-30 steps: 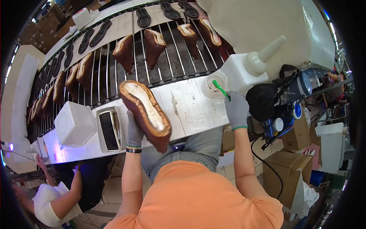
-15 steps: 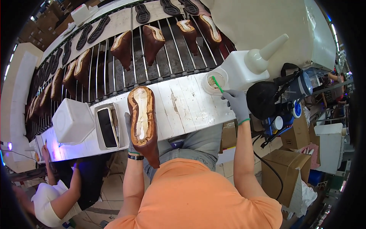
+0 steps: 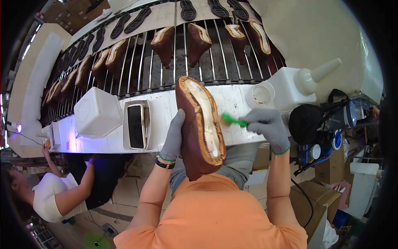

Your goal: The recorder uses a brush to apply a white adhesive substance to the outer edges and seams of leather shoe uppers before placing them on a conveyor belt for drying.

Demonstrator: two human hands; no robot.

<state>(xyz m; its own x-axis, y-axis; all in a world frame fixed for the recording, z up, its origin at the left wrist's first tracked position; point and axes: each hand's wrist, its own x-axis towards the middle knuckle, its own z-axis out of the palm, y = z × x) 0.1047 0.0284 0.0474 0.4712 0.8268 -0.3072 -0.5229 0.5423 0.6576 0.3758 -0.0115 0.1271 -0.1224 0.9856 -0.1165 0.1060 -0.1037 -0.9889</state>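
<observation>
My left hand [image 3: 173, 137], in a grey glove, grips a brown shoe upper [image 3: 190, 133] by its left side. The upper is held upright with its underside facing me: a tan rim around a long whitish middle. In my gloved right hand [image 3: 267, 126] is a small green brush [image 3: 234, 120], slightly blurred, its head pointing left and close to the upper's right edge. Whether the brush touches the upper I cannot tell. Beyond my right hand stands a round clear cup [image 3: 261, 97] with some whitish stuff inside, beside a white squeeze bottle [image 3: 290, 85] lying on its side.
Several brown uppers [image 3: 200, 43] rest on a metal rod rack [image 3: 174, 62], with dark soles [image 3: 188, 10] behind them. On the white bench [image 3: 163, 110] are a white container [image 3: 98, 112] and a phone [image 3: 135, 126] in a box. A co-worker [image 3: 58, 191] sits at left.
My right hand has brought the brush out of the cup and leftward to the upper. My left hand has raised and turned the upper. The whole view has shifted.
</observation>
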